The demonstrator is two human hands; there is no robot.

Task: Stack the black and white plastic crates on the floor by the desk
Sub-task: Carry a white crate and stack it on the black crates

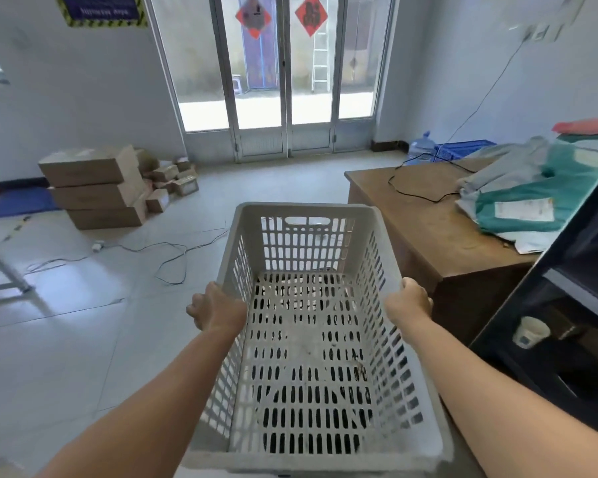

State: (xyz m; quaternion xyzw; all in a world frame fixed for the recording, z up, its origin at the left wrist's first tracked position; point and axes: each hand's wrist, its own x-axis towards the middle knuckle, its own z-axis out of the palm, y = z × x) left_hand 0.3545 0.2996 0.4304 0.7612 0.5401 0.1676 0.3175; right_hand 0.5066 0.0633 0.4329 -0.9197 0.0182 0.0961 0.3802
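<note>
A white slotted plastic crate (pixel 308 215) fills the middle of the head view, open side up, just left of the wooden desk (pixel 428 229). My left hand (pixel 216 310) grips its left rim and my right hand (pixel 409 298) grips its right rim. Something dark shows through the slots in the crate's floor; I cannot tell whether it is a black crate. The crate's underside is hidden.
Stacked cardboard boxes (pixel 97 188) stand at the left wall. White cables (pixel 166 257) trail over the tiled floor. The desk carries green and grey parcels (pixel 532 198) and a black cord. A dark shelf unit (pixel 567 322) stands at the right. Glass doors (pixel 283 81) lie ahead.
</note>
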